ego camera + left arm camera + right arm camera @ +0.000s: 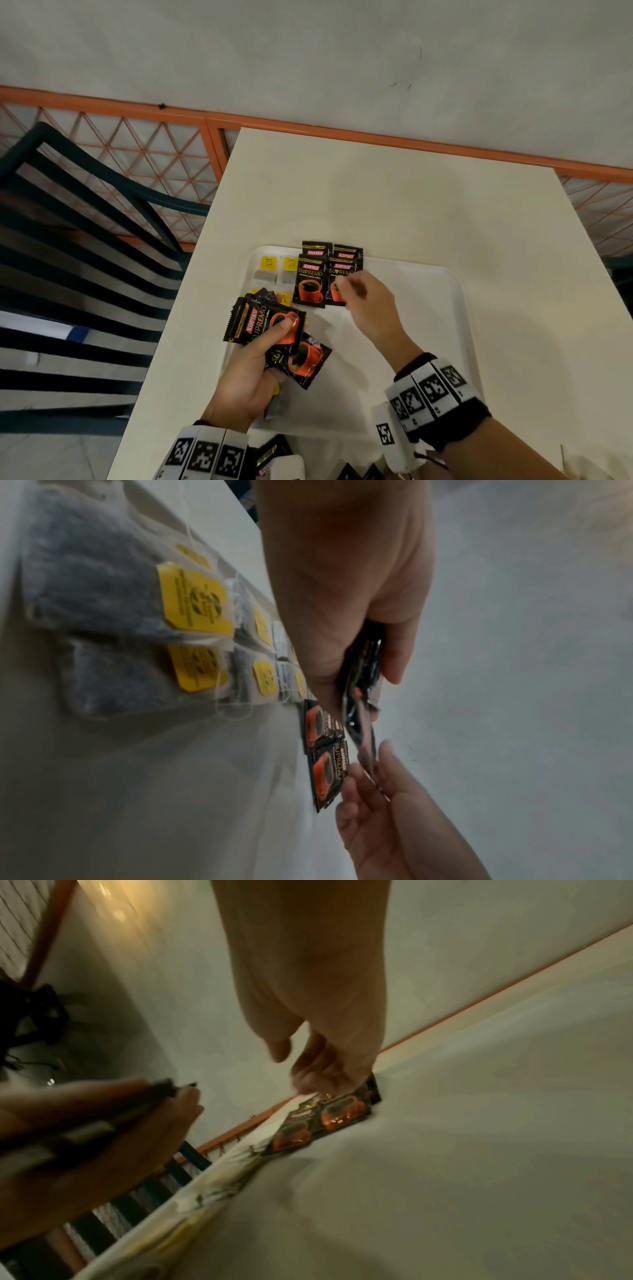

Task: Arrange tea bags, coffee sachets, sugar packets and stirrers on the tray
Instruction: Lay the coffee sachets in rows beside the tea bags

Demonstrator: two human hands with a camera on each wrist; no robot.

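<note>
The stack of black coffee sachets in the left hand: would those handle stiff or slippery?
Probably slippery: the coffee sachets look glossy, and one has fanned out below the left hand, so the grip seems loose. Likely thin and bendable, and light. The ones laid flat on the tray should slide when pushed.

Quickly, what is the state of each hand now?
Left hand: closed, holding a stack of coffee sachets.
Right hand: holds nothing, fingers loosely curled over a laid sachet on the tray.

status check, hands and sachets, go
Left hand grips spare sachets. Right hand on laid sachets, grip unclear. Tea bags on tray. Nothing blocking.
</note>
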